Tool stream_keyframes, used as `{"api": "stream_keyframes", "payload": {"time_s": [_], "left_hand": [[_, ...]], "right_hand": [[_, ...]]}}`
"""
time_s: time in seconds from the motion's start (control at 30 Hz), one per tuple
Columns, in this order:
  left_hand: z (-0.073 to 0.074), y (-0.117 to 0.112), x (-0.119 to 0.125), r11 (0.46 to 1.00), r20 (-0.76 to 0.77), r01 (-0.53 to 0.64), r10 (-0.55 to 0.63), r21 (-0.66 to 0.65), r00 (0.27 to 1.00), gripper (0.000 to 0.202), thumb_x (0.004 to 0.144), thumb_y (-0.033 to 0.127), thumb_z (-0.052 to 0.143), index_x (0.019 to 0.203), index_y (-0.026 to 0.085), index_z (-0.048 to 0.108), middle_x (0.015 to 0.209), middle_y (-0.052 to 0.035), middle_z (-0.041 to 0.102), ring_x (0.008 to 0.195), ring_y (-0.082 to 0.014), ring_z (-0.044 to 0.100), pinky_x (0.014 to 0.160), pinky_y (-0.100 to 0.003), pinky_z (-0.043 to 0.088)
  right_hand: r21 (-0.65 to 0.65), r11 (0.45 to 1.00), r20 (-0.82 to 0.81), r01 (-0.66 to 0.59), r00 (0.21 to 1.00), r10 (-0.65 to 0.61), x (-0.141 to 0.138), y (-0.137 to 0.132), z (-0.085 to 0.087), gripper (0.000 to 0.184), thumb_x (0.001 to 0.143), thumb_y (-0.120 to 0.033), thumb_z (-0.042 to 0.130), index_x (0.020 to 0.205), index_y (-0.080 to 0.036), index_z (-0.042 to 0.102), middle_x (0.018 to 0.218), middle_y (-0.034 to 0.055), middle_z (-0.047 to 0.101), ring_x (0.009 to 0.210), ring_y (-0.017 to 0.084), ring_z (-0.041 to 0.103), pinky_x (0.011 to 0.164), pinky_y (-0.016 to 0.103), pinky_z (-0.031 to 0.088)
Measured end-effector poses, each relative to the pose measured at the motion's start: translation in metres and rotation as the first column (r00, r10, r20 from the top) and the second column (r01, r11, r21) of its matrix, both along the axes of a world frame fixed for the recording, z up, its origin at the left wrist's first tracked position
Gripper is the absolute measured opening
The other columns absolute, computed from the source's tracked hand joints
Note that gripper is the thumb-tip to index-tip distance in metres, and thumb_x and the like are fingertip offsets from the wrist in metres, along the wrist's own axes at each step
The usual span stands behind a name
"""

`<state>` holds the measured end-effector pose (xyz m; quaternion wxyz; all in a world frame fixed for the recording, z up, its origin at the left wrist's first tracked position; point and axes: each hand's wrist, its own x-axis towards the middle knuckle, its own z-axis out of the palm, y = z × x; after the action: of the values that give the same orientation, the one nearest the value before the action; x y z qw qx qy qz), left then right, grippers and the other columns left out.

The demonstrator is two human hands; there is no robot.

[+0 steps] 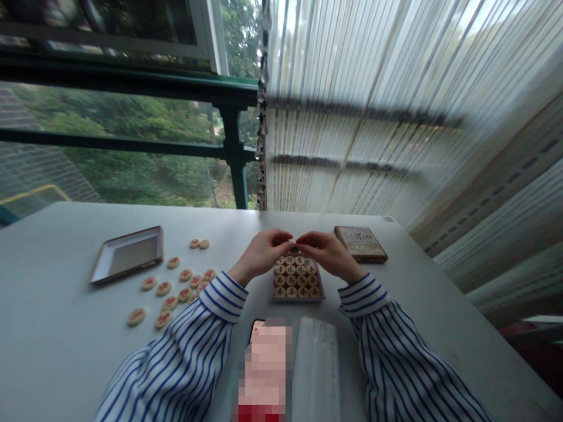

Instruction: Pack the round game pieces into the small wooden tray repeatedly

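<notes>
Tray [299, 299]: far end partly behind hands [263, 252]; whether fingertips [302, 239] hold anything, unclear.

Daylight through the curtain [352, 88] leaves the table [65, 346] dim, the view's edges apparently stretched and blurred.

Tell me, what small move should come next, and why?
Perhaps lower the left hand and right hand to tidy the middle box's far end: both hover there, close together, and nearer black-lettered pieces sit in rows. Whether the hands hold anything is unclear.
</notes>
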<state>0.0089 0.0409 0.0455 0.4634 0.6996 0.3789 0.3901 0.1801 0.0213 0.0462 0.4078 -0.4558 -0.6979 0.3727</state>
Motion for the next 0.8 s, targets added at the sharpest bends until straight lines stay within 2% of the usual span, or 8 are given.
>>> {"api": "stream_keyframes", "payload": {"time_s": [0.27, 0.8], "left_hand": [[0.0037, -0.0024, -0.0002, 1.000, -0.002, -0.016, 0.016, -0.013, 1.000, 0.025, 0.070, 0.026, 0.059, 0.089, 0.010, 0.060, 0.086, -0.0093, 0.065, 0.078, -0.0166, 0.060, 0.074, -0.032, 0.047], [0.0005, 0.0013, -0.0029, 0.997, -0.042, -0.058, 0.060, 0.043, 0.997, 0.026, 0.072, 0.031, 0.057, 0.089, 0.011, 0.061, 0.083, -0.0088, 0.066, 0.073, -0.0159, 0.060, 0.067, -0.029, 0.047]], "right_hand": [[0.004, 1.000, -0.014, 0.007, 1.000, -0.007, 0.0002, 0.0013, -0.0013, 0.025, 0.071, -0.035, 0.058, 0.082, -0.013, 0.062, 0.074, 0.0046, 0.063, 0.067, 0.012, 0.056, 0.060, 0.025, 0.045], [-0.019, 1.000, -0.013, 0.009, 1.000, -0.009, 0.0002, 0.0007, -0.0010, 0.022, 0.072, -0.031, 0.057, 0.083, -0.013, 0.061, 0.071, 0.0034, 0.061, 0.061, 0.010, 0.054, 0.056, 0.024, 0.044]]}}
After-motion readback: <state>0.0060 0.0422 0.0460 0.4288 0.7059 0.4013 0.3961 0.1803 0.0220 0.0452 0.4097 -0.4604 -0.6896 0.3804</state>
